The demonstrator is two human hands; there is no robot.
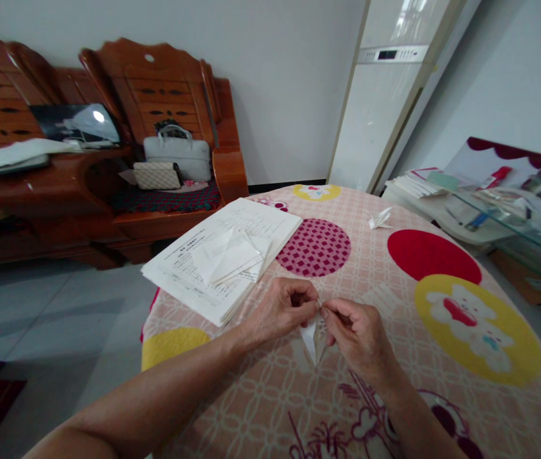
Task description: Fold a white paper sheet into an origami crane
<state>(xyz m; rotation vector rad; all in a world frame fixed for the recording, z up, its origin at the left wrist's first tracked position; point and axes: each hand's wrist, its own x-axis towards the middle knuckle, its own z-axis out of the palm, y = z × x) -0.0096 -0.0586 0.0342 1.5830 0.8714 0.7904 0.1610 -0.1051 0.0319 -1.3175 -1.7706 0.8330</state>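
A small piece of folded white paper (pixel 315 344) is held between both hands over the table, its pointed end hanging down toward me. My left hand (pixel 284 308) pinches its upper end between thumb and forefinger. From the other side my right hand (pixel 359 330) grips the same end, the two hands' fingertips meeting there. The fingers cover the upper part of the paper. Left of the hands lies a stack of printed sheets (pixel 194 280), with several cut or folded white papers (pixel 234 255) on top. Farther back on the tablecloth stands a folded paper figure (pixel 380 218).
The round table wears a patterned tablecloth (pixel 260 395). Behind on the left are wooden chairs (pixel 165 83) with bags (pixel 177 156) on one seat. A white cabinet-like appliance (pixel 375 95) stands against the wall. At right is a glass-edged side table (pixel 528 245) with papers and clutter.
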